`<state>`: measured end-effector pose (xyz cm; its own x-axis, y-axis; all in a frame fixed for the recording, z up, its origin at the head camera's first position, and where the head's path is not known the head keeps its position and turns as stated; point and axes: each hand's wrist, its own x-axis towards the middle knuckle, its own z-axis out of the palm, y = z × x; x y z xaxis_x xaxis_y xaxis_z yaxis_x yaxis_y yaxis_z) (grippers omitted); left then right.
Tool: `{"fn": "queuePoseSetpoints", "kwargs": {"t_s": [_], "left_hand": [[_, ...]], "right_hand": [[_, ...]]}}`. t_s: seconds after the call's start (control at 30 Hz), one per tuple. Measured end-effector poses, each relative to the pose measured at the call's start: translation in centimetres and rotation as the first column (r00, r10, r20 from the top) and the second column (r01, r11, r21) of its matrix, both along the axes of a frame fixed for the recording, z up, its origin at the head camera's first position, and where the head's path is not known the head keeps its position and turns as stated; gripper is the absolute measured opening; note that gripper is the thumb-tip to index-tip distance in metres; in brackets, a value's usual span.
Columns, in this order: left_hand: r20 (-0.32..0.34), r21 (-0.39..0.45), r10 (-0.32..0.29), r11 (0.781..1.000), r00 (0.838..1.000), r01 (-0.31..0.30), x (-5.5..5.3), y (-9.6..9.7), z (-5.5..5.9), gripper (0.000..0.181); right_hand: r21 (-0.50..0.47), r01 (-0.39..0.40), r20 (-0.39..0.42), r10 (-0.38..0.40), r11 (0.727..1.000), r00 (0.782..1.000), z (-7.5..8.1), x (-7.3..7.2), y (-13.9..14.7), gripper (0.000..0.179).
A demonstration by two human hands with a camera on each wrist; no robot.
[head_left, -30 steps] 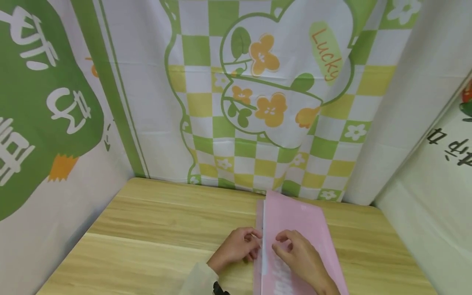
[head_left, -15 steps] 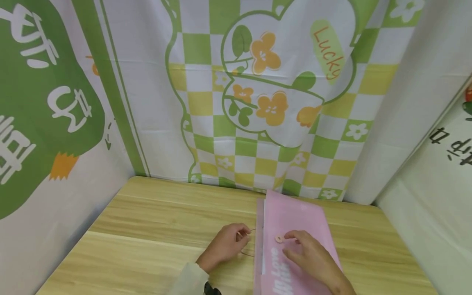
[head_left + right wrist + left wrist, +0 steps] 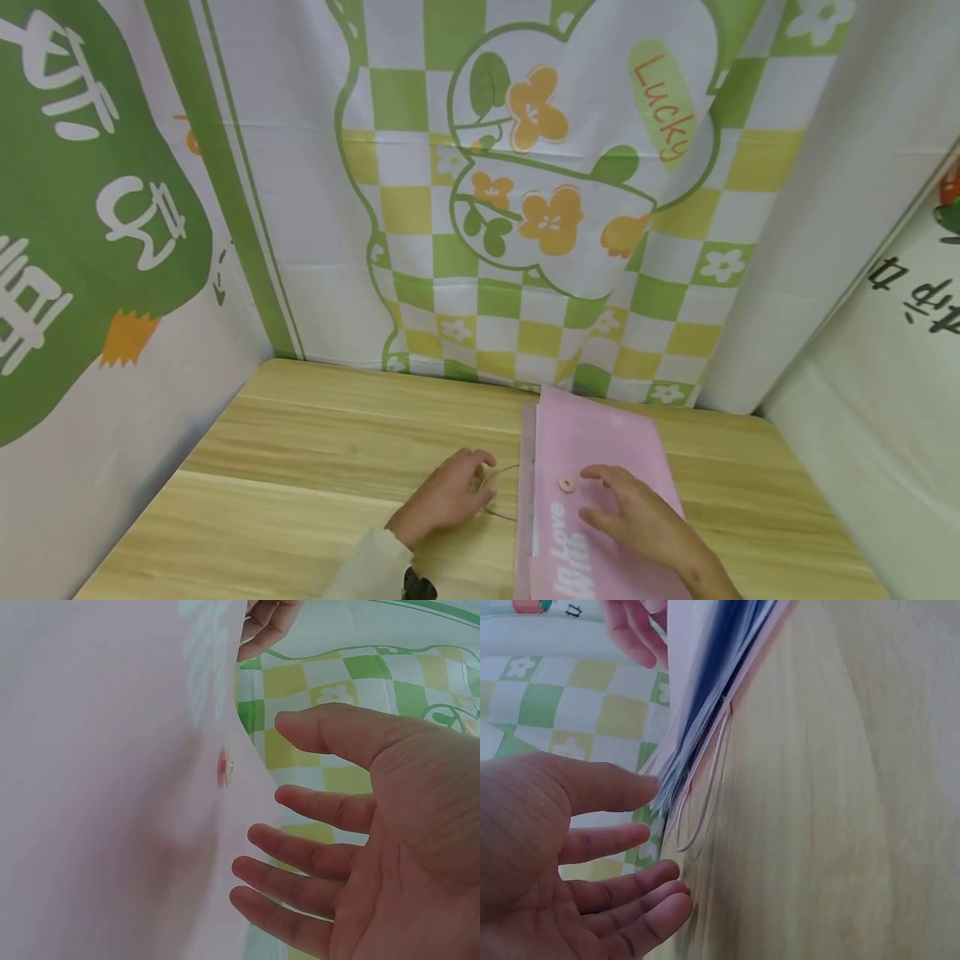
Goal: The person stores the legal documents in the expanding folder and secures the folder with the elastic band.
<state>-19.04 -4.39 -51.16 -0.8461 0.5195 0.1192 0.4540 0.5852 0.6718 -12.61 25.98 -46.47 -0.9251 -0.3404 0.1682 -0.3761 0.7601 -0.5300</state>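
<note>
A pink file folder point(image 3: 611, 450) with white lettering lies on the table, papers showing at its left edge. On its cover sits a round button point(image 3: 566, 484). From the left edge an elastic cord loop point(image 3: 703, 802) sticks out over the wood. My left hand point(image 3: 446, 493) is beside this loop, fingers loosely bent and apart; in the left wrist view nothing lies between thumb and fingers. Above the cover, just right of the button, hovers my right hand point(image 3: 637, 518). Its fingers are spread and relaxed in the right wrist view, holding nothing.
The wooden table point(image 3: 322, 442) stretches left of the folder and a little to its right. Behind it hangs a checkered cloth point(image 3: 547, 333) with flower prints. Printed cloth walls point(image 3: 90, 250) stand at both sides.
My left hand has let go of the elastic cord and moved left, leaving the loop standing out from the folder. My right hand has drawn right, uncovering the button.
</note>
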Motion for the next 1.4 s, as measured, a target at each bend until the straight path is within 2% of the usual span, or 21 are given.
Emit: {"fn": "queuePoseSetpoints", "kwargs": {"t_s": [0.1, 0.2, 0.47, 0.6, 0.7, 0.83, 1.1, 1.3, 1.4], "left_hand": [[0.009, -0.027, -0.037, 0.999, 0.999, 0.037, -0.3, -0.1, 0.0, 0.042], [0.049, -0.025, -0.082, 0.996, 0.995, 0.083, -0.5, -0.2, 0.2, 0.045], [0.167, 0.044, -0.182, 0.983, 0.969, 0.177, -0.8, -0.4, 0.6, 0.045], [0.173, 0.096, -0.213, 0.975, 0.962, 0.199, -0.9, -0.2, 0.5, 0.045], [0.146, 0.119, -0.206, 0.975, 0.968, 0.189, -1.1, -0.1, 0.2, 0.041], [0.115, 0.138, -0.175, 0.978, 0.978, 0.159, -1.3, 0.1, -0.1, 0.036], [0.161, 0.193, -0.142, 0.975, 0.977, 0.109, -1.7, 0.9, 0.1, 0.027], [0.108, 0.215, -0.114, 0.972, 0.988, 0.089, -1.7, 1.6, -0.1, 0.027], [0.102, 0.217, -0.091, 0.974, 0.991, 0.067, -1.7, 1.8, -0.1, 0.027]], "right_hand": [[0.022, -0.017, -0.017, 0.017, 1.000, 1.000, 0.0, -0.3, 0.2, 0.049], [0.033, -0.021, -0.013, 0.022, 0.999, 1.000, -0.2, -0.6, 0.5, 0.054], [0.024, -0.073, -0.029, 0.074, 0.997, 0.997, -0.9, -1.4, 1.1, 0.068], [0.008, -0.105, -0.012, 0.105, 0.994, 0.994, -1.2, -1.7, 1.1, 0.074], [0.017, -0.115, 0.045, 0.114, 0.993, 0.992, -1.3, -2.0, 1.3, 0.079], [0.044, -0.095, 0.122, 0.089, 0.994, 0.988, -1.5, -2.1, 1.4, 0.083], [0.084, -0.055, 0.154, 0.042, 0.995, 0.987, -1.7, -2.1, 1.3, 0.087], [0.066, -0.030, 0.182, 0.018, 0.997, 0.983, -1.8, -2.1, 1.1, 0.091], [0.058, -0.026, 0.191, 0.014, 0.998, 0.981, -1.9, -2.2, 1.0, 0.091]]}}
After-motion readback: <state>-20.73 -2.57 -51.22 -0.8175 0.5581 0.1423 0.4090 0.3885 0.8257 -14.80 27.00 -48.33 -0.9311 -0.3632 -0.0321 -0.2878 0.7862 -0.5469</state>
